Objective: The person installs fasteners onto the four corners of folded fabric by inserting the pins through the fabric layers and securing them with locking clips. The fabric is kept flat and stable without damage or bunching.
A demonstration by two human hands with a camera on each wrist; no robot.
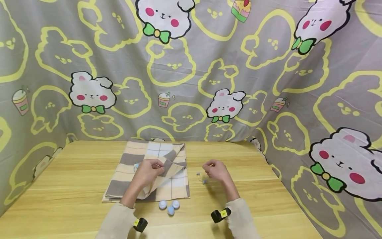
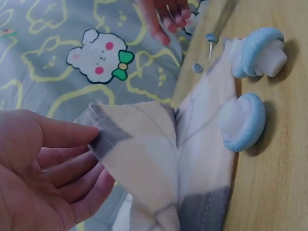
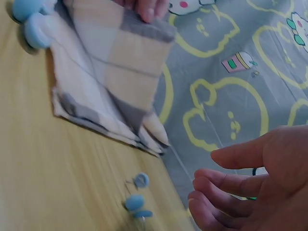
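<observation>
In the head view my left hand (image 1: pixel 149 172) pinches a corner of a plaid cloth (image 1: pixel 176 191) in beige, grey and white. The left wrist view shows the grey corner (image 2: pixel 103 132) lifted between thumb and fingers, with the cloth folded back. My right hand (image 1: pixel 217 170) is held right of the cloth, above small blue-headed pins (image 1: pixel 204 181). Seen from the right wrist, the thumb and loosely bent fingers of the right hand (image 3: pixel 245 178) stand apart with nothing between them. Several of the blue-headed pins (image 3: pixel 134 202) lie below it on the wood.
Three round blue-and-white knob-like pieces (image 1: pixel 171 210) sit at the cloth's front edge. Another blue piece (image 1: pixel 136 167) shows on the cloth beside the left hand. A wooden table (image 1: pixel 253 199) lies under everything, with a printed curtain (image 1: pixel 185 83) behind and at both sides.
</observation>
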